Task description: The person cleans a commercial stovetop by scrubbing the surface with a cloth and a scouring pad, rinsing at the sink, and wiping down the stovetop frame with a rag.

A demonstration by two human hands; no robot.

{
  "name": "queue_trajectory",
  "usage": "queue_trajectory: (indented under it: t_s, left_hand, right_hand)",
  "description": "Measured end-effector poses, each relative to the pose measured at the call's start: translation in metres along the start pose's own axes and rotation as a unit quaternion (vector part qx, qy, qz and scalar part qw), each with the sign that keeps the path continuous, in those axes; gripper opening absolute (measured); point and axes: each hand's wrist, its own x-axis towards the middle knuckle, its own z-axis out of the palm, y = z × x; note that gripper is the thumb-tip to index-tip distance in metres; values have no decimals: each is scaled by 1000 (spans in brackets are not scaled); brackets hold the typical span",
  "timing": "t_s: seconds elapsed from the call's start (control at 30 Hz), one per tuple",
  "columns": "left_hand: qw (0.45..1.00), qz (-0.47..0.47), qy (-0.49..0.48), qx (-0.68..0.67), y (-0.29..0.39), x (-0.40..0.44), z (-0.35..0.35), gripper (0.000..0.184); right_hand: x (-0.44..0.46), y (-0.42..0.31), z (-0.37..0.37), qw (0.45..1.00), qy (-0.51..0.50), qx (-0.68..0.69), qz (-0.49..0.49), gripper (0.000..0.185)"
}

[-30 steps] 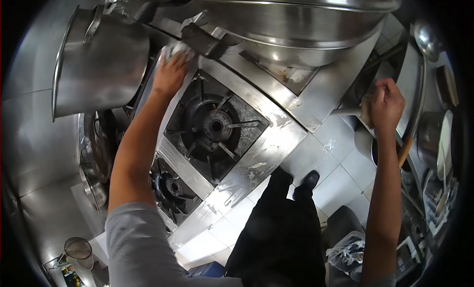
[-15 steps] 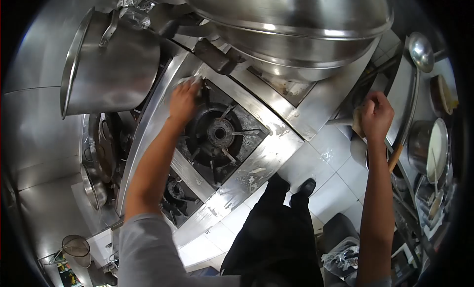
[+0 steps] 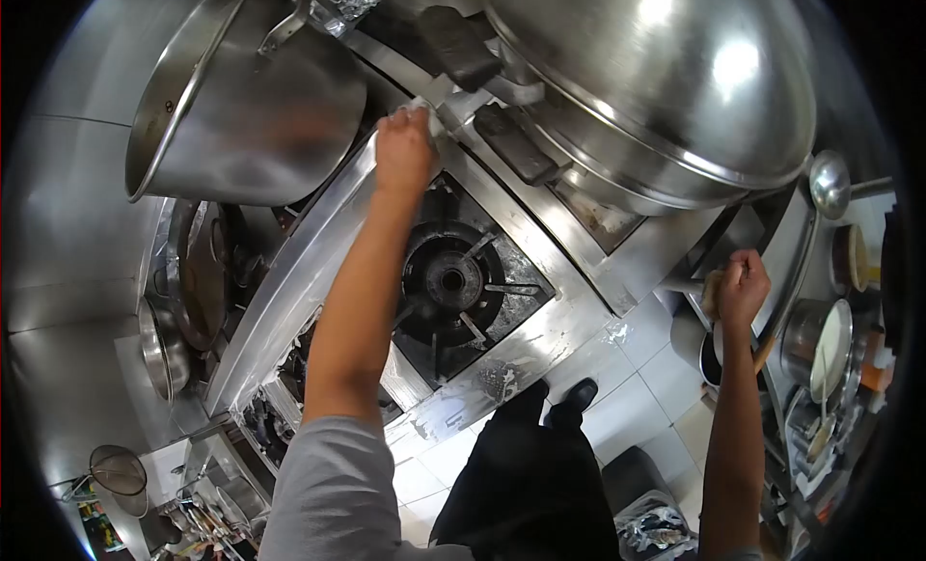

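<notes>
Glare spots the steel dome (image 3: 666,88), and fisheye corners are black.

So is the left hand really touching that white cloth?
Touching. The head view shows it: the fingers of the left hand are curled over the white cloth, which pokes out beside them with no gap between.

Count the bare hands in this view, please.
2: the left hand, on a whitish cloth at the stove's far corner; the right hand, curled near the small pot. No others show.
</notes>
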Motion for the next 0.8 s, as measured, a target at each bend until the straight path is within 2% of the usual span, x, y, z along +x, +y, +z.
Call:
queue_trajectory:
  t_s: [0.03, 0.17, 0.23, 0.3, 0.33, 0.37, 0.43, 0.47, 0.5, 0.57, 0.6, 0.63, 0.7, 0.77, 0.8]
  left_hand:
    - [999, -28, -41, 18, -2, -1, 6, 45]
    - [998, -59, 3, 10, -19, -40, -3, 43]
    - [997, -74, -14, 13, -11, -30, 3, 46]
    - [998, -27, 41, 35, -1, -9, 19, 29]
    - [999, -41, -29, 19, 8, -1, 12, 29]
    - [998, -46, -29, 18, 1, -10, 12, 29]
    - [998, -60, -7, 21, -21, -35, 6, 50]
    - [995, -91, -31, 25, -25, -45, -8, 50]
    - [995, -87, -30, 27, -23, -37, -12, 50]
    - [996, -80, -28, 15, -16, -30, -15, 31]
    - [998, -38, 20, 38, -11, -19, 0, 29]
    - [998, -39, 20, 40, -5, -5, 7, 29]
    - [994, -52, -78, 56, 7, 9, 9, 26]
    - [995, -65, -51, 57, 4, -6, -10, 23]
    - [995, -80, -38, 53, -6, -22, -14, 30]
  right_hand:
    - [0, 1, 0, 1000, -2, 0, -8, 10]
    - [0, 5, 0, 1000, -16, -1, 14, 10]
    - [0, 2, -1, 1000, -14, 4, 18, 10]
    - [1, 1, 0, 1000, -14, -5, 14, 10]
    - [1, 1, -1, 1000, -16, -16, 11, 10]
    - [0, 2, -2, 1000, -18, -17, 7, 10]
    - [1, 7, -3, 999, -30, 7, 15, 11]
    - [1, 6, -3, 999, -33, -6, 22, 11]
    - [1, 5, -3, 999, -30, -3, 25, 11]
    - [0, 4, -3, 999, -28, 2, 39, 11]
    - [1, 2, -3, 999, -29, 4, 39, 11]
    - [2, -1, -2, 999, -21, -2, 26, 11]
    - [1, -2, -5, 1000, -21, -8, 9, 11]
    - [3, 2, -6, 999, -37, -3, 3, 12]
    - [0, 9, -6, 998, -53, 12, 39, 16]
